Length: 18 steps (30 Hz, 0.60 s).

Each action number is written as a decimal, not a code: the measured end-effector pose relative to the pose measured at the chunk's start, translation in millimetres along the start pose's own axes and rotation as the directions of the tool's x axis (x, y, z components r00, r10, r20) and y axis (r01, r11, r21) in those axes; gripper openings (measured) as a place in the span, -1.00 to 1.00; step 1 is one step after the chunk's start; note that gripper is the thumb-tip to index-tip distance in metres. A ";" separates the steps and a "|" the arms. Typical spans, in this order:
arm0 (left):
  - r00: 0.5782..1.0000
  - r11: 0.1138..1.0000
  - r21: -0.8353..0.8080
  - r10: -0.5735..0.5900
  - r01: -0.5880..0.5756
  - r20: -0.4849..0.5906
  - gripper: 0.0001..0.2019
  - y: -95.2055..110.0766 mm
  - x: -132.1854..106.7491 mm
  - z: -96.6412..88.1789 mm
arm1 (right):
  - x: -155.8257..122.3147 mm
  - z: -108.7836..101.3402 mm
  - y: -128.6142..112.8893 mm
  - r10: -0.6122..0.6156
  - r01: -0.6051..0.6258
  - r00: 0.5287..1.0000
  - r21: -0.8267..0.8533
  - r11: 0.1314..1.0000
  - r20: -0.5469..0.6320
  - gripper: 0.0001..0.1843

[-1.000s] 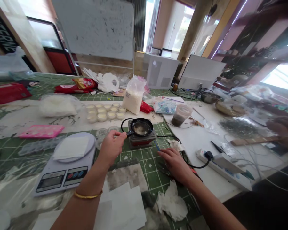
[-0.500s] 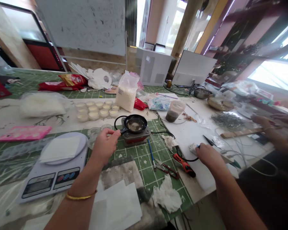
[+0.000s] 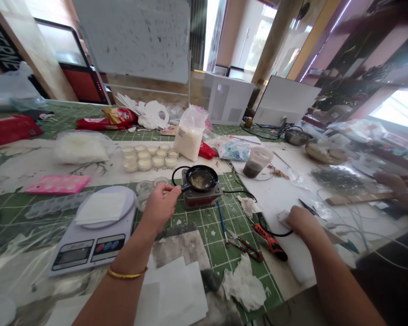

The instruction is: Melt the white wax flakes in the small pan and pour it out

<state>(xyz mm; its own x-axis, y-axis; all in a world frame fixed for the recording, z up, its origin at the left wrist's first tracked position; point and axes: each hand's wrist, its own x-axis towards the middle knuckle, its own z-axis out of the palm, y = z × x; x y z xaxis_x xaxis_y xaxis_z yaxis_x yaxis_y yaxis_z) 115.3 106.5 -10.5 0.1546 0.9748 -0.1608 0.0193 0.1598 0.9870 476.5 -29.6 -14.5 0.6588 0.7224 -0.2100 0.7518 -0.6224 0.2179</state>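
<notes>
My left hand [image 3: 159, 207] is closed round the handle of a small black pan [image 3: 201, 178], which sits on a little grey and red heater [image 3: 201, 198]. Pale melted stuff lies in the pan. My right hand [image 3: 302, 219] rests on the white power strip [image 3: 329, 235] at the right, over the black plug; its fingers are hidden from me. A black cable [image 3: 245, 194] runs from the heater to that strip.
A white kitchen scale [image 3: 93, 231] stands left of my arm. Small filled cups [image 3: 149, 157], a bag of white granules [image 3: 189, 134] and a lidded tub [image 3: 257, 162] lie behind the pan. Scissors [image 3: 245, 244], an orange cutter [image 3: 270, 242], crumpled tissue [image 3: 244, 284]. Another person's hands [image 3: 394, 183] at the right.
My right hand left the green mat and moved right onto the power strip, uncovering the scissors and cutter. My left hand has kept its hold on the pan handle.
</notes>
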 end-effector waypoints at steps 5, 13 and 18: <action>1.000 1.000 0.017 -0.007 0.007 -0.006 -0.72 4.2 -3.2 0.8 | -4.7 -6.3 0.8 0.013 -0.014 1.000 0.016 1.000 0.017 -0.73; 1.000 1.000 0.014 0.005 -0.005 0.000 -0.72 1.3 -2.0 -0.6 | -35.0 -23.6 -5.4 0.129 -0.125 0.987 0.049 0.991 -0.098 -0.48; 1.000 0.999 0.048 0.001 0.000 -0.021 -0.72 -2.6 0.9 -1.0 | -76.5 -34.9 -43.0 -0.066 0.108 0.951 0.124 0.986 -0.303 -0.44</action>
<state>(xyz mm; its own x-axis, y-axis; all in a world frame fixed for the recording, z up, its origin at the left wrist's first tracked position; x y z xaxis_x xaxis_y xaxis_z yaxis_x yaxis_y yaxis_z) 114.4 107.0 -13.2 0.1339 0.9780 -0.1602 0.0666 0.1525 0.9861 392.9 -47.6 25.4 0.5687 0.8191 0.0748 0.8159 -0.5733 0.0743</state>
